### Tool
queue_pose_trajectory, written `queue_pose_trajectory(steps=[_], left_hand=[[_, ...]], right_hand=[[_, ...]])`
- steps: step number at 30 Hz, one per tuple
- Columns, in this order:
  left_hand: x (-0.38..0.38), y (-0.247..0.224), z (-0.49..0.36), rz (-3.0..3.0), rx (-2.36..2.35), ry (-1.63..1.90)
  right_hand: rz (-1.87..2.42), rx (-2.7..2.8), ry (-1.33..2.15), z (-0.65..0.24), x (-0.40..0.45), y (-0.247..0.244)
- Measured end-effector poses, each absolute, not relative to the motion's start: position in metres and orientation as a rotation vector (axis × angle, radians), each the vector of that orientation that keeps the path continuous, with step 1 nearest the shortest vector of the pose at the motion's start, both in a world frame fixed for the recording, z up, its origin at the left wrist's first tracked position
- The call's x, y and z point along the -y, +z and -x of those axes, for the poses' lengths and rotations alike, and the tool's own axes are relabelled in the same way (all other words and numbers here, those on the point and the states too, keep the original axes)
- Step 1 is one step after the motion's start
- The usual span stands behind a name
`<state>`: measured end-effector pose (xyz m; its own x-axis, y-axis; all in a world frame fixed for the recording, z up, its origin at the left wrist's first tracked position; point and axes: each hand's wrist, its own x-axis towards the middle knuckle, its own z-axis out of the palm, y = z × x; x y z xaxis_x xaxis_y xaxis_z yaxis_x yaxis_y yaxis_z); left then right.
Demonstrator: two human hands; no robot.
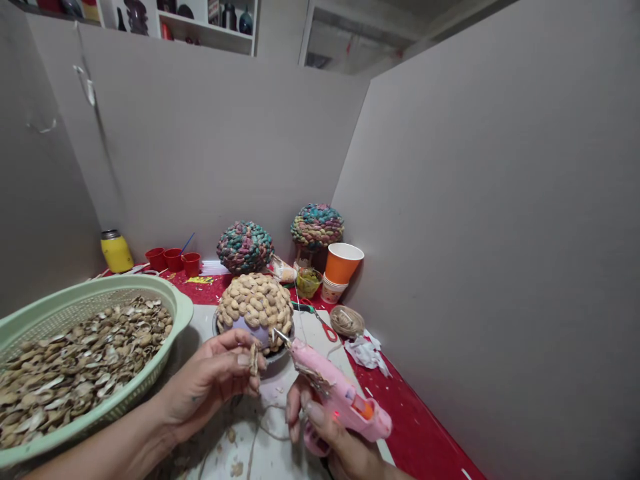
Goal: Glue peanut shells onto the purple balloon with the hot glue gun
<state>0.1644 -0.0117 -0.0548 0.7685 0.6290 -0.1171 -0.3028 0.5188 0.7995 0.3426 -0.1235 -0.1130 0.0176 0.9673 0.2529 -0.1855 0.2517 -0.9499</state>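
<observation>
In the head view, my left hand [215, 373] pinches a peanut shell [254, 359] between thumb and fingers. A pink hot glue gun [335, 383] is gripped in my right hand [330, 427]; a red light glows on its body. The metal nozzle points up and left, close to the peanut-shell-covered ball [255, 300]. That ball rests in a dark dish, and a smooth lilac patch of its surface shows bare at the lower front. To the left, a pale green basket [183, 310] holds many loose shell halves.
Two painted shell-covered balls [245, 247] stand at the back. Near them are orange paper cups [343, 267], red scissors [327, 330], a twine coil [347, 321] and crumpled tissue [369, 353]. Red cups [173, 259] and a yellow jar [116, 253] sit back left. Grey panels [225, 147] enclose the table.
</observation>
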Motion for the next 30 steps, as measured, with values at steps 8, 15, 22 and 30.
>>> queue_pose_trajectory(steps=[8, 15, 22, 30], left_hand=[[0.013, -0.056, -0.163, -0.856, -0.427, 0.568], [0.015, -0.058, -0.165, -0.83, -0.429, 0.539], [0.017, -0.059, -0.165, -0.828, -0.468, 0.534], [0.009, -0.053, -0.161, -0.861, -0.463, 0.664]], right_hand=[[0.91, 1.299, 1.174, -0.345, 0.124, -0.108], [0.892, 1.244, 1.202, -0.344, 0.12, -0.117], [0.877, 1.223, 1.231, -0.343, 0.12, -0.115], [0.867, 1.218, 1.221, -0.345, 0.12, -0.117]])
